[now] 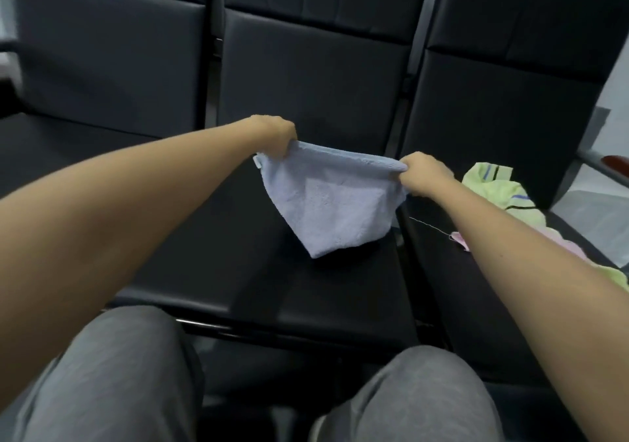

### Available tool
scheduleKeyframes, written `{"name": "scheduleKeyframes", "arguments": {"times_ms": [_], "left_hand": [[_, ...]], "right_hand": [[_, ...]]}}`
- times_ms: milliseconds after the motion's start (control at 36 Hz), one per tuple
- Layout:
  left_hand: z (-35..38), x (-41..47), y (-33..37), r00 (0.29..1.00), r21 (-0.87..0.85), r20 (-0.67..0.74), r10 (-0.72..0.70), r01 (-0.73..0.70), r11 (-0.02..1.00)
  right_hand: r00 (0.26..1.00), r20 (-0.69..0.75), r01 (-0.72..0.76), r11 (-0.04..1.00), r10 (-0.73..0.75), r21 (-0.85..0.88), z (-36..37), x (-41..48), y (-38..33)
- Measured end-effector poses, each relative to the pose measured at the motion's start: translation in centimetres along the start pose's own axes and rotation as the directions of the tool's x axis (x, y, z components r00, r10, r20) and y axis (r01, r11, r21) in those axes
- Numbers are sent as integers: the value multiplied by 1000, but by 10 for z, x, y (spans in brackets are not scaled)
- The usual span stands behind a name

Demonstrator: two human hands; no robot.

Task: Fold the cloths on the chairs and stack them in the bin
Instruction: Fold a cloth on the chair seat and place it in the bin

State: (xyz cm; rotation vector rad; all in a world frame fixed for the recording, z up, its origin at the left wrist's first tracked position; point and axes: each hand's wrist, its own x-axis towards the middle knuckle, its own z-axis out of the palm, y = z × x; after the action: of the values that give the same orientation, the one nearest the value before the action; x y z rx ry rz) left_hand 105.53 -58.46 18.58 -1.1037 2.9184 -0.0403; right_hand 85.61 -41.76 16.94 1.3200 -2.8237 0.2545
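A light blue cloth (pixel 326 203) hangs stretched between my two hands above the middle black chair seat (pixel 238 271). My left hand (pixel 275 133) grips its top left corner, and my right hand (pixel 423 173) pinches the top right corner. The cloth sags to a point whose tip reaches the seat. On the right chair seat (pixel 439 271) lie a light green cloth with dark stripes (pixel 497 186) and a pink cloth (pixel 459 239), partly hidden by my right forearm. No bin is in view.
Three black padded chairs stand side by side with their backs facing me; the left chair seat (pixel 51 149) holds nothing. A metal armrest (pixel 599 166) edges the right chair. My knees in grey trousers (pixel 112 373) are at the bottom.
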Motion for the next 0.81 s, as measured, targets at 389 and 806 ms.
{"name": "scheduleKeyframes", "arguments": {"times_ms": [389,806], "left_hand": [[-26,-1,-28,641,-479,-728,-243,-222,850],[23,-48,-71,797,-477,587,142,199,856]], "right_hand": [[869,-473,102,886,142,453,-27,18,-5],[627,720,55,939,-296,339,11,-10,24]]}}
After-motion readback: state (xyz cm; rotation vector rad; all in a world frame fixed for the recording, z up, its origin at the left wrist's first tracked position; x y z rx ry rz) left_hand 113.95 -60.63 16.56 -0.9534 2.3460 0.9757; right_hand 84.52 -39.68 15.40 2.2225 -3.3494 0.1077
